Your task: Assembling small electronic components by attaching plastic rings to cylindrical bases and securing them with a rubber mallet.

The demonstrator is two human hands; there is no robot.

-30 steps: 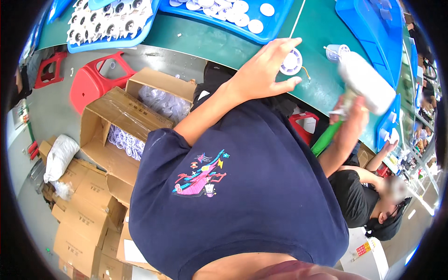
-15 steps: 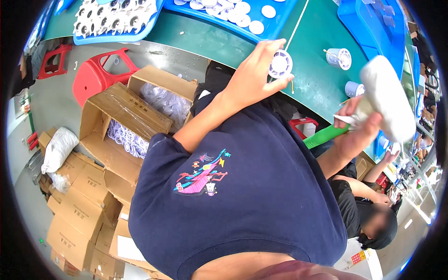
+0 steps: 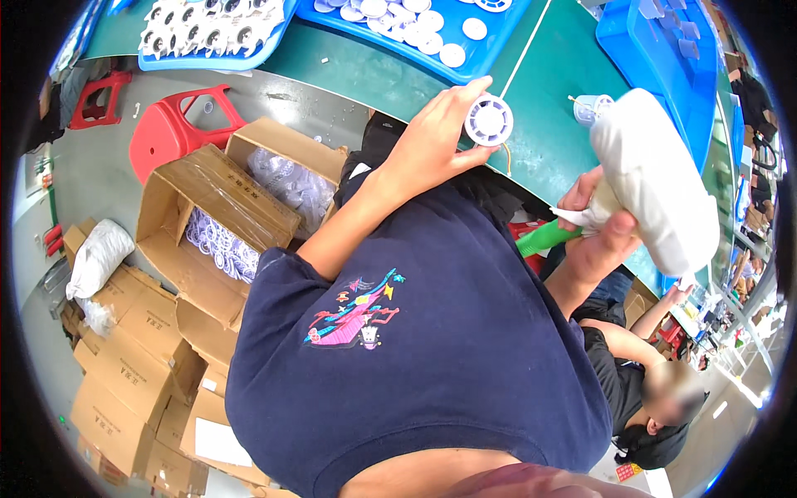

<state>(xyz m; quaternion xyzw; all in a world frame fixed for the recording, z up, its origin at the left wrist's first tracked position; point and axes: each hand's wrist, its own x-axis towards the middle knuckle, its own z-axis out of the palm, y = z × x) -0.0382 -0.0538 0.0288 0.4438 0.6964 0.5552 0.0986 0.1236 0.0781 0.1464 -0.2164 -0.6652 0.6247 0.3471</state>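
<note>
My left hand (image 3: 427,141) grips a white round slotted plastic housing (image 3: 489,121) by its edge, thumb below and fingers above. The housing's spoked round face shows, and a thin yellowish wire hangs beside it. It is held at the near edge of the green table (image 3: 544,108). In my right hand (image 3: 602,236) is a mallet (image 3: 656,178) with a green handle and a fat head wrapped in white cloth. The mallet head is raised right of the housing, apart from it. Partly behind the head, a similar white housing (image 3: 586,109) with a wire lies on the table.
A blue tray of white discs (image 3: 452,56) and a tray of white parts with dark centres (image 3: 207,37) stand at the far side. Blue bins (image 3: 639,50) are at the right. Open cartons (image 3: 187,241) and a red stool (image 3: 178,124) stand left. A co-worker (image 3: 635,365) sits right.
My right hand has brought the mallet leftward, closer to the housing. Its head now covers a second loose housing on the table. My left hand has shifted slightly left, still gripping its housing.
</note>
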